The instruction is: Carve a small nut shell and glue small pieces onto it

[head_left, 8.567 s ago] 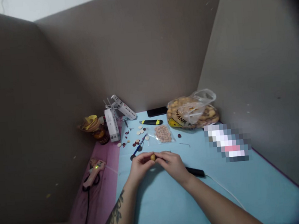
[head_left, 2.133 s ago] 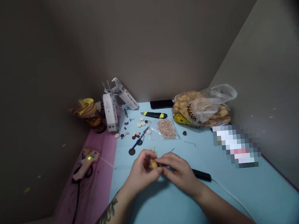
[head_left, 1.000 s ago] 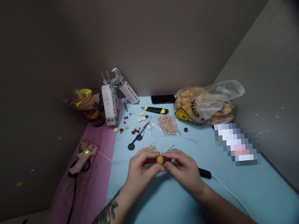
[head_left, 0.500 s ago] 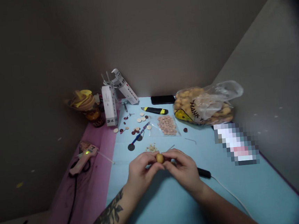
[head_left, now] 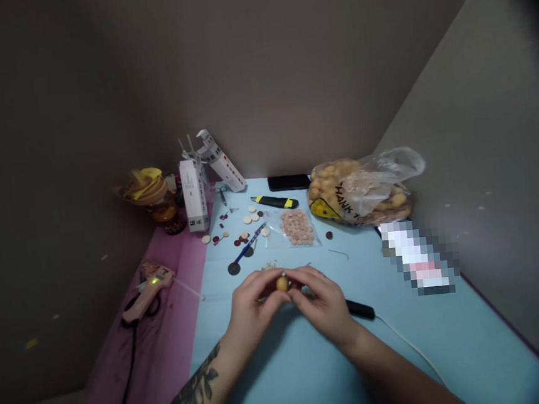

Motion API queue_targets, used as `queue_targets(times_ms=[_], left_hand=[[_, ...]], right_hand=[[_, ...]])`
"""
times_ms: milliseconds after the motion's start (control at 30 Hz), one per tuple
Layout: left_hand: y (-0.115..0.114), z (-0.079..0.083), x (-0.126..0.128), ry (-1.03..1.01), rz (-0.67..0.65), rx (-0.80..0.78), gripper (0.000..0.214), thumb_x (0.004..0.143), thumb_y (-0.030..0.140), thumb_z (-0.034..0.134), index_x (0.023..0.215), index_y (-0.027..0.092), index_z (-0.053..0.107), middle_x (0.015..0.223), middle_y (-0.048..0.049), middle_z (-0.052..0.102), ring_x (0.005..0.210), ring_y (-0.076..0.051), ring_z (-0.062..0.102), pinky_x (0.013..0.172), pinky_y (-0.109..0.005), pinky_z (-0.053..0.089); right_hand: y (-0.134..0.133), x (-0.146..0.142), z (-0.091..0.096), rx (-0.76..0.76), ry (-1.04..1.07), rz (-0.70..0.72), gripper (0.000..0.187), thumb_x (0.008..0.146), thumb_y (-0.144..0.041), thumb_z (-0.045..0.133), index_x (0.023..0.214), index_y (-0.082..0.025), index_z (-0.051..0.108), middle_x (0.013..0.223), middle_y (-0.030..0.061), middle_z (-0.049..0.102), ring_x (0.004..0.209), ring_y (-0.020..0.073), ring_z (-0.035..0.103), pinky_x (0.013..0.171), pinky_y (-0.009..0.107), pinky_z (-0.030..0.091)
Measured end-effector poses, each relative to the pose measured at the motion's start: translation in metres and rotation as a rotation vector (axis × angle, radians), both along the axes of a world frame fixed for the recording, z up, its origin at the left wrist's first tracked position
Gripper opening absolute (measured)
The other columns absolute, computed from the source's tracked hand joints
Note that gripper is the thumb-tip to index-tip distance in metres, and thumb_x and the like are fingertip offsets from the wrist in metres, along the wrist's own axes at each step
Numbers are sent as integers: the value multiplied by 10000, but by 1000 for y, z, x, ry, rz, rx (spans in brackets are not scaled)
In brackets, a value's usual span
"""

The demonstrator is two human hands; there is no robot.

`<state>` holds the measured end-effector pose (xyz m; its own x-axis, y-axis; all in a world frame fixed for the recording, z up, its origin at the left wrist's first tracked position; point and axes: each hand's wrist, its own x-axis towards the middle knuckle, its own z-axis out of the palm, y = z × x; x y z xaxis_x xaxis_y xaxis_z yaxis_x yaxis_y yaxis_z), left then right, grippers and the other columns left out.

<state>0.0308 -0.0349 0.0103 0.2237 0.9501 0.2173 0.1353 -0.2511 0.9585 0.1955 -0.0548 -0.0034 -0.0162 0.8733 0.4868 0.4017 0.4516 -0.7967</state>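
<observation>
Fingers drawn in tighter now: half a second ago the small tan ball showed more of itself, and the two thumbs, then a little apart, have come together in front. The ball sits at the centre of the dial, just above the tabletop, with the left hand pinching it between thumb and fingers; the right hand crowds its three o'clock side, and I can't tell whether that grip is pinching too. Beyond the knuckles at eleven, pale crumbs, not to be seen in the earliest view, are now mostly covered by the fingers. At four o'clock a black handle pokes from under the right wrist, its other end hidden. A slab at three is blurred into squares, nothing to make out there. Lettering next: the clear bag of balls between one and two reads "HANK", its first letter lost in the folds, with a yellow patch alongside. Towards eleven, the white box carries dark characters, too small to read surely. At nine, a green light glows on the pink glue gun.
</observation>
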Motion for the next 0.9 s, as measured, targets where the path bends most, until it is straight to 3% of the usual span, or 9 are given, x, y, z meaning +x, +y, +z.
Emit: queue_targets(times_ms=[133,233,367,433,500,633,767,900], left_hand=[[9,-2,1,-160,-26,-336,258,674,245,788,915,167,738,891,-73,741,798,-196,675,755,-309,533],[13,-5,2,-390,-66,-549,283,648,271,823,883,150,721,808,-43,731,728,-148,657,720,-266,513],[13,-2,1,-702,-128,-735,291,705,281,799,940,162,677,942,-46,727,759,-114,673,716,-218,510],[13,1,-1,-771,-169,-800,336,676,273,823,946,158,659,1039,-70,718,781,-115,681,688,-197,511],[13,4,-3,-814,-210,-846,395,628,261,855,944,161,641,1055,-77,716,786,-117,686,673,-182,514],[14,4,-6,-861,-267,-854,436,602,208,869,959,176,620,968,-52,724,720,-96,677,644,-165,515],[13,0,-6,-866,-301,-825,432,611,214,866,966,184,622,937,-43,717,700,-91,668,629,-166,505],[12,-1,-5,-842,-303,-814,419,622,256,861,966,191,630,884,-18,691,683,-71,642,624,-159,481]], right_hand=[[3,-2,0,109,-92,52,198,854,-144,573,997,-240,672,881,50,715,832,185,671,753,324,557],[3,1,15,108,-99,29,130,857,-156,581,878,-241,677,798,26,713,779,174,670,737,302,551],[7,34,42,-134,-109,-203,82,847,-245,608,809,-230,679,843,35,711,783,190,660,674,286,524],[12,63,45,-268,-280,-244,122,846,-290,591,821,-220,687,899,50,703,826,208,648,675,295,500],[19,91,38,-415,-588,-257,149,836,-263,566,803,-221,706,874,47,689,815,208,634,739,313,472],[29,124,9,-507,-686,-267,183,806,-208,559,728,-189,724,796,72,672,774,225,632,739,329,447],[33,127,-10,-525,-702,-275,229,842,-235,518,849,-166,737,892,107,686,858,255,643,780,351,455],[27,119,-8,-496,-685,-282,302,861,-275,511,1062,-150,698,1015,132,681,934,274,635,835,386,462]])
